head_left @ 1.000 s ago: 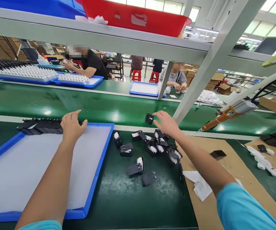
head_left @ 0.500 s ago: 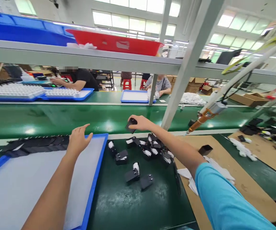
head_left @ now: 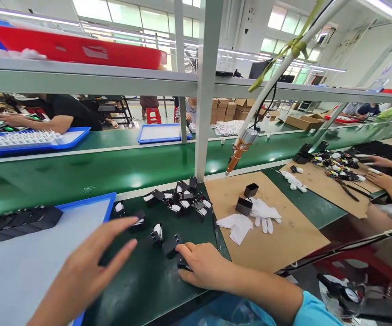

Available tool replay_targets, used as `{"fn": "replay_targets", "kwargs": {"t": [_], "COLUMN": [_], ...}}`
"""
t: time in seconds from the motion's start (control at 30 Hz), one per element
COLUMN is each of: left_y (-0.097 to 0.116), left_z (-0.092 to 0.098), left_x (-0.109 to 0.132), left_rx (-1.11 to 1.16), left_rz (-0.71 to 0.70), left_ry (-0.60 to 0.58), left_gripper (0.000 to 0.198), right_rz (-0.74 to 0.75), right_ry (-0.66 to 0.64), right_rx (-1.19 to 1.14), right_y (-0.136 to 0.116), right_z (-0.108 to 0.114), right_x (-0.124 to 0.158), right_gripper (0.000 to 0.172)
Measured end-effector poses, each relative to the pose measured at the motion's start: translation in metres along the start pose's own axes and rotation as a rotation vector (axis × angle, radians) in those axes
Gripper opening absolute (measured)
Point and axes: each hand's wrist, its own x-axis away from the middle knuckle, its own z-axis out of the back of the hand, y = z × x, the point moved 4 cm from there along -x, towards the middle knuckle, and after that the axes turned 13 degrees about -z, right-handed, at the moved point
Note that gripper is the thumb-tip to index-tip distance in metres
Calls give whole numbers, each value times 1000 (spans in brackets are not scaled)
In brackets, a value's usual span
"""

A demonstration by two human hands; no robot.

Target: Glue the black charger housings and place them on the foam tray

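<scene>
My right hand (head_left: 204, 268) lies low on the green bench near its front edge, fingers curled round a small black part (head_left: 181, 262). My left hand (head_left: 92, 262) hovers open, fingers stretched out, over the right edge of the blue tray (head_left: 90, 203) and holds nothing. Between the hands lie loose black parts (head_left: 157, 233) with white inserts. A bigger heap of the same parts (head_left: 184, 199) sits further back by the grey post (head_left: 205, 90). A row of flat black pieces (head_left: 15, 221) lies along the tray's far rim.
A cardboard sheet (head_left: 267, 235) at right carries white gloves (head_left: 263, 213) and two black boxes (head_left: 246, 199). An orange-tipped screwdriver (head_left: 238, 151) hangs above it. Another person's hands (head_left: 382, 170) work at far right. Other people sit across the green conveyor (head_left: 80, 172).
The view swung right. My right hand took a black part from the conveyor's edge and brought it down to the bench's front. My left hand drew back from the tray's far rim.
</scene>
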Motion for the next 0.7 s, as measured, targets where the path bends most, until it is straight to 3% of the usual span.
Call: {"fn": "replay_targets", "kwargs": {"t": [0.1,0.13,0.23,0.3,0.4,0.5,0.6,0.7], "left_y": [20,24,34,41,52,59,65,71], "left_z": [-49,-64,-98,-112,-128,-146,-163,-174], "left_x": [42,54,84,98,112,121,125,123], "left_rx": [165,206,284,274,227,199,143,94], "left_rz": [1,28,221,366,466,455,410,449], "left_ry": [-144,-158,-149,-89,39,109,102,93], "left_gripper": [43,46,57,59,62,69,77,84], "right_rz": [12,-16,-258,-413,-582,-600,-534,-466], "right_ry": [48,87,279,395,472,448,390,333], "right_rx": [-263,-339,-399,-342,-227,-150,-119,-110], "right_y": [22,38,115,176,261,314,336,338], "right_z": [21,34,80,110,146,168,173,165], "right_x": [15,22,35,28,-13,-78,-138,-180], "right_gripper": [76,76,37,28,21,27,32,34]}}
